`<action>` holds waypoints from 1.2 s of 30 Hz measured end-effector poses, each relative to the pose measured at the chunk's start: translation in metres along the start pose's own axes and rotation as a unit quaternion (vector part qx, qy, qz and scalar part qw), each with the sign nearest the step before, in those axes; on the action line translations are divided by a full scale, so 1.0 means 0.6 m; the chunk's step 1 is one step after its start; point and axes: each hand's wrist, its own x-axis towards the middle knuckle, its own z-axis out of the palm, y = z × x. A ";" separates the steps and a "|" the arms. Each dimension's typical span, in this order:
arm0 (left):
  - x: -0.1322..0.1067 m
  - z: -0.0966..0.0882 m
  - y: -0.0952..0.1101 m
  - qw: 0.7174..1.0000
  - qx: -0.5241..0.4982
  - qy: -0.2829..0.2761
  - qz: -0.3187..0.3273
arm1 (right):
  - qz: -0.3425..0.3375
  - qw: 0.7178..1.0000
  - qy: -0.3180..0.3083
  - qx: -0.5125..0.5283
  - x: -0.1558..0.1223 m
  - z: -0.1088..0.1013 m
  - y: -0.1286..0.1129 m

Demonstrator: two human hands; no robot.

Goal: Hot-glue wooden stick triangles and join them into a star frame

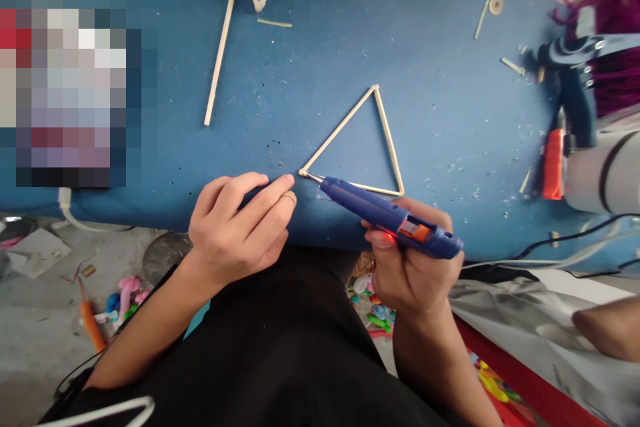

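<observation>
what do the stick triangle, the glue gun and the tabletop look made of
Stick triangle: probably wood or bamboo, seemingly unvarnished, going by the pale tan colour and dull surface.
Glue gun: the dark blue body looks like smooth moulded plastic; its thin, grey, shiny nozzle suggests metal.
Tabletop: appears painted blue, with specks and marks; the paint hides the base material.

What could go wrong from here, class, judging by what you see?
The glue gun in the right hand has its metal tip close to the left hand; if hot, it could cause a burn.
The left hand isn't gripping the stick triangle, so a nudge from the tip might shift it or loosen a corner.
</observation>
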 end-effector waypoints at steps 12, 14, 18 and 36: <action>0.004 0.000 -0.001 1.000 0.010 0.006 0.009 | -0.008 1.000 0.014 0.007 0.004 -0.009 -0.016; 0.002 0.001 -0.003 1.000 0.006 0.014 0.011 | -0.001 1.000 0.006 0.014 0.005 -0.008 -0.019; -0.010 0.004 -0.008 0.997 -0.038 0.061 -0.004 | -0.012 1.000 -0.004 0.024 0.017 -0.002 -0.026; -0.018 0.006 -0.012 0.994 -0.043 0.105 -0.011 | -0.012 1.000 0.016 0.022 0.012 -0.006 -0.024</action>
